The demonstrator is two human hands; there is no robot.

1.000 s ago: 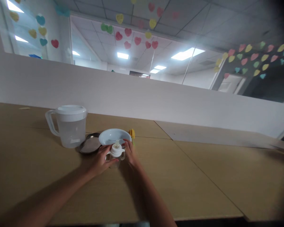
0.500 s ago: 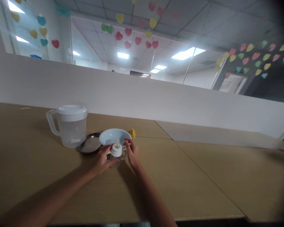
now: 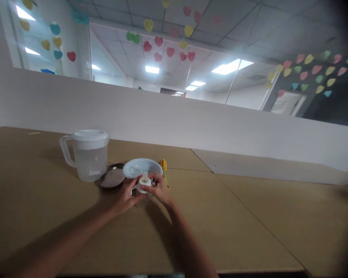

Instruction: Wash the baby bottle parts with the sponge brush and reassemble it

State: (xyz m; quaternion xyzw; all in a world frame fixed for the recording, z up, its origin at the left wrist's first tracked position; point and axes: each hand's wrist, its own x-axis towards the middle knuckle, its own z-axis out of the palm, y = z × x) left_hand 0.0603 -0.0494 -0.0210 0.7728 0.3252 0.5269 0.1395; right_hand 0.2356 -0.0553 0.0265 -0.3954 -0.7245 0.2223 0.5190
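Note:
A small baby bottle (image 3: 144, 183) with a white handled collar and a pale teat stands on the tan table (image 3: 243, 227). My left hand (image 3: 127, 198) wraps round its left side and lower body. My right hand (image 3: 160, 188) curls over its collar from the right, fingers closed on the top. Right behind the bottle lies a white bowl (image 3: 142, 167). The bottle's lower part is hidden by my fingers.
A clear plastic pitcher (image 3: 87, 154) with a white lid stands at the left. A round metal dish (image 3: 112, 178) lies between it and the bowl. A yellow item (image 3: 162, 164) sits right of the bowl. A white partition wall (image 3: 191, 123) runs behind the table.
My right hand has moved from beside the bottle onto its collar and closed on it. The left hand has stayed on the bottle.

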